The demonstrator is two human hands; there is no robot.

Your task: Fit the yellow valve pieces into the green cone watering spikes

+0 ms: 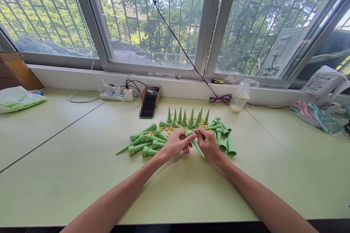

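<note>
My left hand [175, 143] is closed on a green plastic plant watering spike [198, 148], its ribbed cap up and its point slanting down to the right. Close beside the spike, my right hand [208, 142] is pinched; what lies between its fingertips, if anything, is too small to make out. Several like spikes lie in a left pile [144, 142] and a right pile [223, 138]. Behind my hands, several spikes stand point up in a standing group [184, 118]. Small yellow plastic pieces [170, 130] are scattered among them.
On the pale green table [82, 178], a power strip [117, 96] with cables sits at the back, beside a small box [154, 94] and a blurred dark object [148, 106]. A plastic cup [237, 104] stands back right. Plastic bags [317, 116] lie far right, a green-white packet [20, 99] far left.
</note>
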